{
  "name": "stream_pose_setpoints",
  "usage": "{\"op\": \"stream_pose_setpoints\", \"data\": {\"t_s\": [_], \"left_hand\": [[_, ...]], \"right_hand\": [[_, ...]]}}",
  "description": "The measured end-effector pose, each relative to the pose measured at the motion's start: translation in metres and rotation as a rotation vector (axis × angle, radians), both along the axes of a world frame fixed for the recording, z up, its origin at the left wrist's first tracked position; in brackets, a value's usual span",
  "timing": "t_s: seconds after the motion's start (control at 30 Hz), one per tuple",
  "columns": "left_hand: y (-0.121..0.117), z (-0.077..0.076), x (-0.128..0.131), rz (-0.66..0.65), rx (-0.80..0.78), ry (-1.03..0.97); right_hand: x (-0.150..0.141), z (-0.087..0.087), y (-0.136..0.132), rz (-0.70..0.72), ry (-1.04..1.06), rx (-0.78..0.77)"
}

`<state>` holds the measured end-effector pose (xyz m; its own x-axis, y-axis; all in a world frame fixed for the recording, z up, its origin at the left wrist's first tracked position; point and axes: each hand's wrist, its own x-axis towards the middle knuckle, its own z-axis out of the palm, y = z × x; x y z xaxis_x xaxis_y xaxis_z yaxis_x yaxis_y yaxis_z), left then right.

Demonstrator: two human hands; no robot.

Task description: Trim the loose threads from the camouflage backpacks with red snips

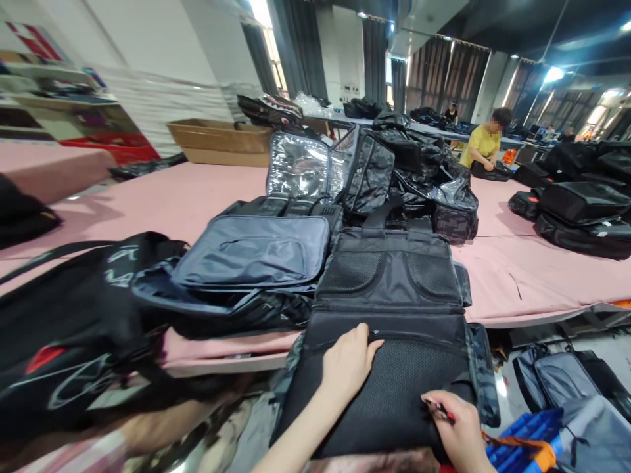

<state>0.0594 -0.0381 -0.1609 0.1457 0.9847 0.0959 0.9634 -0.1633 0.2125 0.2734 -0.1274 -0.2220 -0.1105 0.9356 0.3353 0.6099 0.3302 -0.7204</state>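
A black backpack [394, 387] lies back side up before me, partly on the pink table and partly over its near edge, its padded mesh upper panel toward the far side. My left hand [348, 358] is at the zipper line across the back panel, fingers curled against the fabric and thumb beside a small zipper pull [375, 333]. Its fingertips are partly hidden. Lower on the right, my right hand [456, 420] is closed around a small tool with dark and red parts [440, 410], apparently thread snips, above the mesh.
Left of it lies an open backpack with grey-blue lining [256, 253]. A co-worker's arm [162, 427] and a black bag [73, 315] are at far left. Camouflage bags [369, 174] and a cardboard box [217, 141] stand behind. Someone in yellow [480, 148] works farther off.
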Motion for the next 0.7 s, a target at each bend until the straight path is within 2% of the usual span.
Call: {"op": "stream_pose_setpoints", "data": {"t_s": [0.07, 0.17, 0.3, 0.47, 0.53, 0.6, 0.7], "left_hand": [[0.003, 0.001, 0.007, -0.011, -0.001, 0.023], [0.004, 0.003, -0.002, -0.053, -0.01, 0.033], [-0.005, 0.007, -0.039, -0.031, -0.027, 0.059], [-0.016, 0.011, -0.096, 0.139, -0.078, 0.05], [-0.02, 0.009, -0.107, 0.217, -0.077, -0.053], [-0.028, 0.005, -0.113, 0.295, 0.014, -0.238], [-0.047, -0.005, -0.119, 0.411, 0.162, -0.543]], "right_hand": [[-0.002, -0.002, -0.002, -0.029, 0.023, 0.001], [-0.005, -0.006, -0.006, -0.1, 0.083, -0.007], [-0.008, -0.012, -0.007, -0.127, 0.135, -0.014], [-0.007, -0.008, -0.005, -0.103, 0.145, -0.076], [-0.005, -0.001, -0.006, -0.074, 0.152, -0.123], [0.0, 0.007, -0.009, -0.092, 0.195, -0.174], [0.018, 0.014, -0.019, -0.276, 0.342, -0.198]]}}
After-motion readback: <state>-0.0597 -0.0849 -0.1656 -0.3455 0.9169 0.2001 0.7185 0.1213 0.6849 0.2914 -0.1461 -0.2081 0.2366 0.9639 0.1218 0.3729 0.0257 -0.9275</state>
